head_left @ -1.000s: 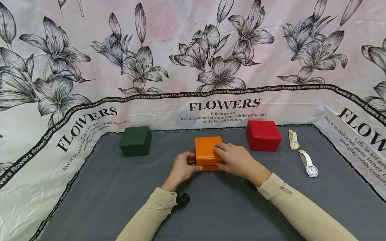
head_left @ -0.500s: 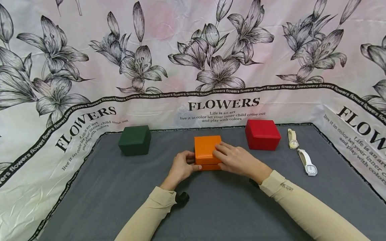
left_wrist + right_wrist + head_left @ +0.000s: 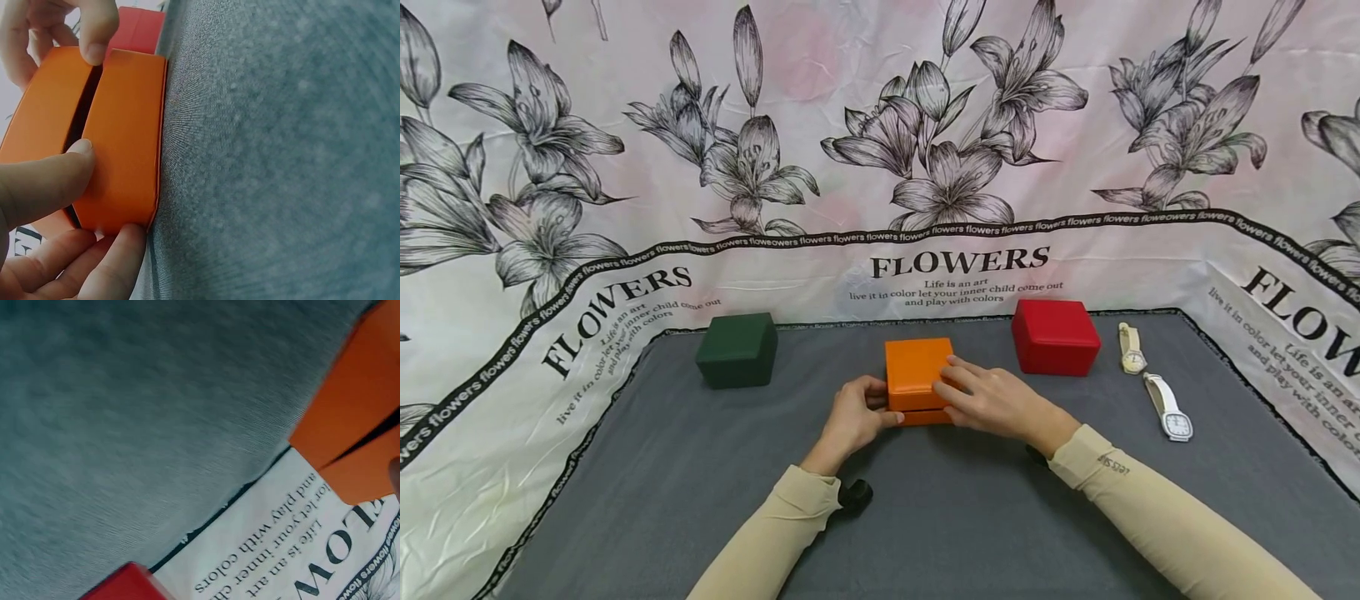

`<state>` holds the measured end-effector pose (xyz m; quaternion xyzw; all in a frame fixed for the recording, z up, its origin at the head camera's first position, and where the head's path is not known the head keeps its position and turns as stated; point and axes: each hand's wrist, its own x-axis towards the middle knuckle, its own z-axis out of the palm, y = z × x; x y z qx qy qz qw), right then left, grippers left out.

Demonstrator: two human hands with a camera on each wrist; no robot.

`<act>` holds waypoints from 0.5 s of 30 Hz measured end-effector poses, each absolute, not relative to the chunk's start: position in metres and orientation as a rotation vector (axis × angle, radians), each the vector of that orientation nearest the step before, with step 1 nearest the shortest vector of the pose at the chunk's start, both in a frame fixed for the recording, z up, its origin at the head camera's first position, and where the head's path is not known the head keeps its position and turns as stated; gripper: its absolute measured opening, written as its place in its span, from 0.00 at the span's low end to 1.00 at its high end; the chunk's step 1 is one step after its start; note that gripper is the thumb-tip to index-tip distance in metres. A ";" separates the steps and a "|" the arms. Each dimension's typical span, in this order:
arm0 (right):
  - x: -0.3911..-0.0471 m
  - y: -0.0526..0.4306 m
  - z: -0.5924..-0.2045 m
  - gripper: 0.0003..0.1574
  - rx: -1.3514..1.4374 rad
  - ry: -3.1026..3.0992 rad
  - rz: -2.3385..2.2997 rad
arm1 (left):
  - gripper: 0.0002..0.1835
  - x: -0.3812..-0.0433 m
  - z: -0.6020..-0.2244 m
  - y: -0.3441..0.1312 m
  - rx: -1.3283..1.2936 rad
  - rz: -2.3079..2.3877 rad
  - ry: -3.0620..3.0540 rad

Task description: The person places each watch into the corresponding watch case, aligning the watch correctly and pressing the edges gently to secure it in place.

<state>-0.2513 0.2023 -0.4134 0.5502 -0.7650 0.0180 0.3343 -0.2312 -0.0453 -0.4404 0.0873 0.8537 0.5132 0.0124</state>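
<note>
In the middle of the cloth stands an orange hinged box. My left hand grips its base from the left, thumb on the front face and fingers along the side. The left wrist view shows the left thumb near a dark gap between lid and base. From the right, my right hand holds the lid, its fingers on the lid's right side and its thumb at the seam. In the right wrist view the orange box shows that gap widening toward the front, with the right hand mostly out of frame.
A dark green box sits at the back left and a red box at the back right. Two watches lie on the right: a cream one and a white one. A flower-printed cloth rises behind.
The right hand's fingertips have shifted slightly right along the lid's edge. Left hand, orange box and the other things stay about where they were.
</note>
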 end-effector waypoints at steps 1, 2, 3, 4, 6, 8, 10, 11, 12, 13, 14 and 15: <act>-0.251 0.202 -0.413 0.25 1.437 -1.992 0.043 | 0.25 -0.231 -0.440 -0.045 0.274 1.602 2.660; -0.251 0.202 -0.412 0.25 1.439 -1.991 0.040 | 0.24 -0.231 -0.440 -0.045 0.268 1.603 2.659; -0.251 0.202 -0.412 0.24 1.440 -1.992 0.036 | 0.25 -0.231 -0.441 -0.045 0.267 1.608 2.657; -0.251 0.201 -0.411 0.24 1.442 -1.996 0.034 | 0.25 -0.231 -0.441 -0.045 0.265 1.612 2.658; -0.251 0.200 -0.409 0.24 1.449 -2.008 0.035 | 0.25 -0.231 -0.441 -0.046 0.262 1.614 2.665; -0.252 0.199 -0.407 0.23 1.453 -2.020 0.038 | 0.25 -0.230 -0.440 -0.046 0.262 1.611 2.665; -0.253 0.199 -0.404 0.23 1.453 -2.028 0.053 | 0.25 -0.230 -0.440 -0.045 0.268 1.614 2.658; -0.254 0.199 -0.403 0.23 1.453 -2.033 0.062 | 0.25 -0.230 -0.440 -0.045 0.272 1.616 2.655; -0.254 0.200 -0.402 0.23 1.454 -2.035 0.072 | 0.25 -0.230 -0.440 -0.045 0.277 1.619 2.652; -0.256 0.201 -0.401 0.22 1.456 -2.037 0.082 | 0.25 -0.230 -0.439 -0.044 0.276 1.623 2.648; -0.257 0.202 -0.400 0.22 1.459 -2.041 0.101 | 0.25 -0.230 -0.439 -0.044 0.283 1.625 2.646; -0.258 0.203 -0.398 0.21 1.461 -2.045 0.118 | 0.25 -0.231 -0.440 -0.043 0.284 1.623 2.649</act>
